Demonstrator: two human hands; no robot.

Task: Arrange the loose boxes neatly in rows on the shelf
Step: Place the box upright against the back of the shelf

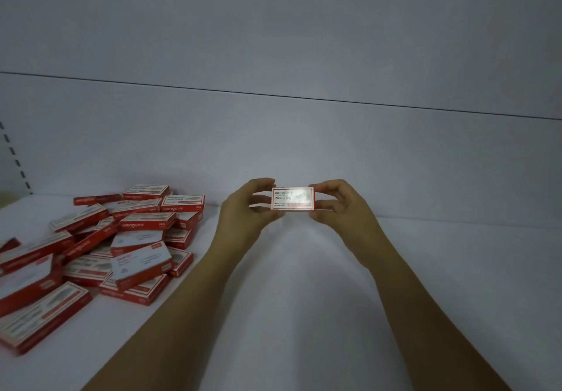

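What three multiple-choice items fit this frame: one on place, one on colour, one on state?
1. Where on the shelf is the pile of loose boxes?
A. at the left
B. at the right
C. in the middle

2. What colours are the boxes?
A. blue and yellow
B. red and white
C. green and black

3. How do the left hand and right hand stand to the held box?
A. only the left touches it
B. each pinches one end
C. neither touches it

Key:
1 A: the pile lies to the left of both arms.
2 B: the boxes have red sides and white faces.
3 B: fingers curl round both short ends.
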